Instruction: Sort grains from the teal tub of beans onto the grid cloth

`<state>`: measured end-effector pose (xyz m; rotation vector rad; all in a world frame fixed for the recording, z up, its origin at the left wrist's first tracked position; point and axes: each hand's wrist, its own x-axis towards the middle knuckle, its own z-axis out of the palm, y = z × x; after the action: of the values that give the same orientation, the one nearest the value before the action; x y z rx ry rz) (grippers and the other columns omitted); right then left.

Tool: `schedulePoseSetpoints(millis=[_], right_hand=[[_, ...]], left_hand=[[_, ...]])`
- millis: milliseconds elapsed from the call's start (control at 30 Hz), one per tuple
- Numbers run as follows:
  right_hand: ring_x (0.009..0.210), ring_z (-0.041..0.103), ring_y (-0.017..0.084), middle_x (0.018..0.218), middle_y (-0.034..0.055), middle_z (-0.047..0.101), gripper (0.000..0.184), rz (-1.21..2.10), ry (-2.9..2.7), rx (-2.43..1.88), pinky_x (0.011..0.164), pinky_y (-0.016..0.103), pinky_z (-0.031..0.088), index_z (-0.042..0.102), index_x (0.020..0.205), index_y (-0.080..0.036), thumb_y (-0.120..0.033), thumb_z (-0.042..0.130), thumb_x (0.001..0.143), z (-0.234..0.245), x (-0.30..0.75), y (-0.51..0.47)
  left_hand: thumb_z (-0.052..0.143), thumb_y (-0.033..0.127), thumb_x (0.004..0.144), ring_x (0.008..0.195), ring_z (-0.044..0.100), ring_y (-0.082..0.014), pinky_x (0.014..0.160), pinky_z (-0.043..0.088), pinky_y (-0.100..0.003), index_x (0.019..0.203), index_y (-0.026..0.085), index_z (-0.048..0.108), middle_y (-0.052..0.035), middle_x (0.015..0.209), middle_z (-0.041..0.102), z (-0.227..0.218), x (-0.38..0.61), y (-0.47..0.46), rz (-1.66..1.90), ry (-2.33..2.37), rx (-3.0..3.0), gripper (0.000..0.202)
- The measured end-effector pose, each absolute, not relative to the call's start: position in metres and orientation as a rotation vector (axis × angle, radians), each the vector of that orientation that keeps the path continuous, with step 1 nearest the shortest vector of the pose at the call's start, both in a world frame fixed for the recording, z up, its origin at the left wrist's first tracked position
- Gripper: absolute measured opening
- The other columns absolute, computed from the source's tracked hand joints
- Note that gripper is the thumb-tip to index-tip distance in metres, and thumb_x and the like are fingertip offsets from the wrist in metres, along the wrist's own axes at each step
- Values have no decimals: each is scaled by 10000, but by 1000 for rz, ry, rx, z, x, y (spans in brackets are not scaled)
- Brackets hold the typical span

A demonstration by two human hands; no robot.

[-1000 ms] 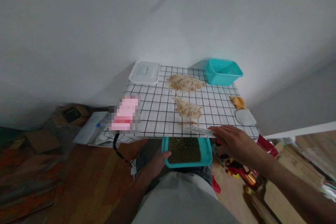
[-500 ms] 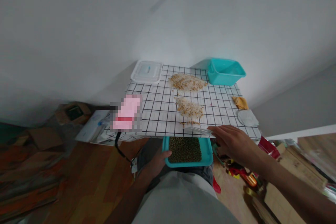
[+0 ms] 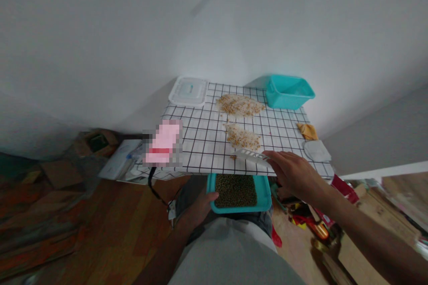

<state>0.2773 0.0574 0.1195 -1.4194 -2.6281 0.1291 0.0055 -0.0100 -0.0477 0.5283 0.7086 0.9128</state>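
My left hand (image 3: pixel 202 207) grips the left rim of a teal tub (image 3: pixel 241 209), which is held below the table's front edge. Small green-brown beans (image 3: pixel 236 190) fill much of it. In my right hand (image 3: pixel 291 173) is a white slotted spatula (image 3: pixel 251 156), its flat blade low over the tabletop near the front edge. Just beyond the blade lies a smaller pile of mixed pale grains and yellow kernels (image 3: pixel 243 137). A larger mixed pile (image 3: pixel 239 104) is spread farther back. The blade hides part of a few grains near the edge.
A second teal tub (image 3: pixel 289 93) stands at the back right, a clear lid (image 3: pixel 189 91) at the back left. A pink blurred item (image 3: pixel 163 142) is on the left. An ochre cloth (image 3: pixel 307 132) and a pale flat piece (image 3: pixel 317 150) lie on the right of the gridded table (image 3: pixel 197 142).
My right hand has moved the spatula slightly away from the front edge, toward the smaller pile. The blade now covers part of the thin grain row. My left hand and its tub stay put.
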Motion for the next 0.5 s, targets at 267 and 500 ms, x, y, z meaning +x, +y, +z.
schedulePoseSetpoints(millis=[267,500], right_hand=[[850,616,197,941,63,678,342,109,-2785,-1287,799,341,468,518,1226,-184,-97,468,900,128,256,62],[926,602,202,1030,82,668,378,177,-2813,-1210,842,354,458,512,1253,-180,-81,479,890,136,257,47]], left_hand=[[592,232,807,1103,619,-255,1009,424,-386,1141,201,666,-70,1060,739,-35,3,-10,929,761,594,343],[608,217,767,1083,623,-266,984,441,-359,923,160,735,-88,977,751,-24,4,-9,965,791,564,209]])
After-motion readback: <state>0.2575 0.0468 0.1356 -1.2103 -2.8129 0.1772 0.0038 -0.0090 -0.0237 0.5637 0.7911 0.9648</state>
